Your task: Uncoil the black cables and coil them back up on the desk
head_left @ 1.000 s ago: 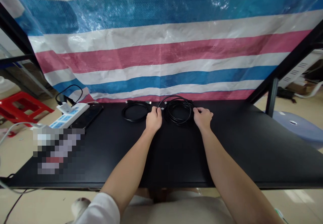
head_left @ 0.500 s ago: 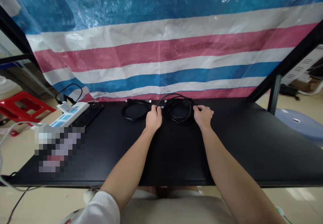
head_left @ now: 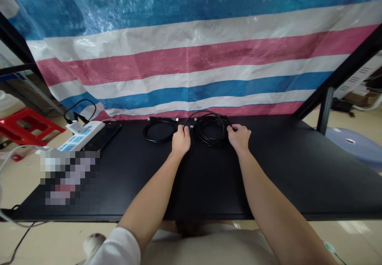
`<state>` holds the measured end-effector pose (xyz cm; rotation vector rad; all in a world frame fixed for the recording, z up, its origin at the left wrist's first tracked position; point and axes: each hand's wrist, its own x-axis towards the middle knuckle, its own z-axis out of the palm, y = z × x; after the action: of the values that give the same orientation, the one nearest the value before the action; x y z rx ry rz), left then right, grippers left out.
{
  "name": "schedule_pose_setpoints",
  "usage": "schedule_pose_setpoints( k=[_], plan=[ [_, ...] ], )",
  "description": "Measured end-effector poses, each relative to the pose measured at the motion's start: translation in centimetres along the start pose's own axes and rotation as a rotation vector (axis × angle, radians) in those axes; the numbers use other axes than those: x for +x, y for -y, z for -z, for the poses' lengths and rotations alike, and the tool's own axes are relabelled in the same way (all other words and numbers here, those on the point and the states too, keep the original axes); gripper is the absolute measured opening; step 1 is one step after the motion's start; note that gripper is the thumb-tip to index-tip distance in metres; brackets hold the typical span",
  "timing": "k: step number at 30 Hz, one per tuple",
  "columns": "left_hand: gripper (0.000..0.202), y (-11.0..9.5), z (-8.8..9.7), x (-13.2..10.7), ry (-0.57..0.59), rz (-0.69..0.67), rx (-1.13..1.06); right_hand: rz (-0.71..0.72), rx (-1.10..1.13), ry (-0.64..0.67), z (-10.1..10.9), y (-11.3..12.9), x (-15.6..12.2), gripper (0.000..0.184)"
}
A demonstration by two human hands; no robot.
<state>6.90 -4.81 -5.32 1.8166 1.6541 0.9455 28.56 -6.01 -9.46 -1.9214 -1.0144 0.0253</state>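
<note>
A coil of black cable (head_left: pixel 210 129) lies at the far middle of the black table (head_left: pixel 209 181). My left hand (head_left: pixel 180 141) is closed at the coil's left side, pinching a cable end there. My right hand (head_left: pixel 239 137) is closed on the coil's right edge. A second, smaller black cable coil (head_left: pixel 159 130) lies just left of my left hand, untouched.
A white power strip (head_left: pixel 80 135) with a black plug and lead sits at the table's far left, a dark phone (head_left: pixel 103 137) beside it. A striped tarp (head_left: pixel 191 50) hangs behind the table. A red stool (head_left: pixel 26 125) stands left, a bluish stool (head_left: pixel 352 147) right.
Both hands have stayed on the right coil; the loop at its top has lifted slightly. The view has shifted a little.
</note>
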Motion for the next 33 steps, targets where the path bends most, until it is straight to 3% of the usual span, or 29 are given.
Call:
schedule_pose_setpoints(
  k=[7, 10, 15, 18, 22, 25, 28, 33],
  plan=[
    [0.018, 0.1, 0.1, -0.1, -0.047, 0.003, -0.05, 0.011, 0.037, 0.013, 0.3, 0.4, -0.1, 0.016],
    [0.017, 0.4, 0.3, 0.1, -0.12, 0.001, -0.077, 0.025, 0.123, -0.006, 0.6, 0.7, -0.3, 0.017],
    [0.016, 1.5, 1.3, 1.3, -0.386, -0.031, -0.219, 0.053, 0.252, -0.047, 1.3, 1.0, -0.4, 0.034],
    [0.015, 2.0, 2.4, 2.0, -0.572, -0.031, -0.423, 0.047, 0.164, -0.06, 1.6, 1.0, -0.3, 0.033],
    [0.018, 1.8, 4.1, 3.0, -0.734, -0.04, -0.784, -0.003, -0.066, 0.131, 1.4, 1.6, -0.5, 0.035],
    [0.017, 1.5, 5.7, 3.6, -0.764, 0.025, -1.014, -0.04, -0.164, 0.177, 1.2, 2.1, -0.8, 0.029],
    [0.015, 1.7, 7.3, 3.8, -0.751, 0.161, -1.137, -0.078, -0.16, 0.11, 1.1, 1.8, -0.7, 0.028],
    [0.016, 3.1, 9.8, 3.7, -0.697, 0.406, -1.285, -0.004, -0.028, 0.001, 0.9, 0.4, 0.0, 0.026]
  ],
)
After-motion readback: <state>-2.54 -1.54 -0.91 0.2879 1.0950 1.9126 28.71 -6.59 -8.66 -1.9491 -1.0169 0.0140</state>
